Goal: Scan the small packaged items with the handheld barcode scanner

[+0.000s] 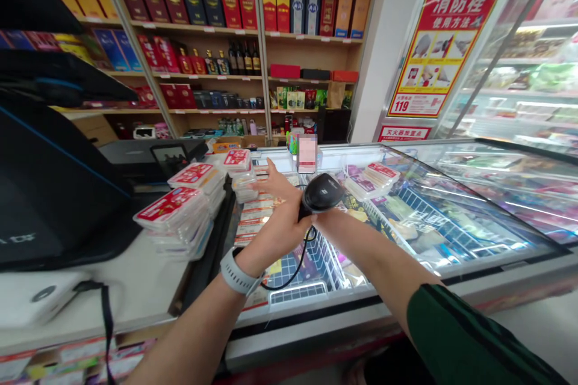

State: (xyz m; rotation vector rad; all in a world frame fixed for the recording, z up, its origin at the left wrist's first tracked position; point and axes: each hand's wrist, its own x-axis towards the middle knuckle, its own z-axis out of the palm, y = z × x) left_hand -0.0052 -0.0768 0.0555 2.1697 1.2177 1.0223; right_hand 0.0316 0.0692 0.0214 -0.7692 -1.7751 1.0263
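Note:
My left hand (288,221), with a pale-strapped watch on its wrist, is wrapped round the grip of a black barcode scanner (323,192). The scanner's cable (295,274) loops down over the freezer glass. My right arm crosses beyond the left wrist, and my right hand (276,185) reaches left with its fingers spread. Its fingertips are beside a small stack of clear packs with red labels (237,160); whether they touch it I cannot tell. Closer to me is a taller stack of similar packs (180,216). Another group of flat packs (371,180) lies on the glass to the right.
A glass-topped freezer (311,328) holds packaged goods in wire baskets. On the left counter (139,295) stand a dark checkout machine (49,186) and a white device (40,295). A phone-like pink screen (307,153) is at the freezer's far edge. Shelves with boxes and bottles (244,59) rise behind.

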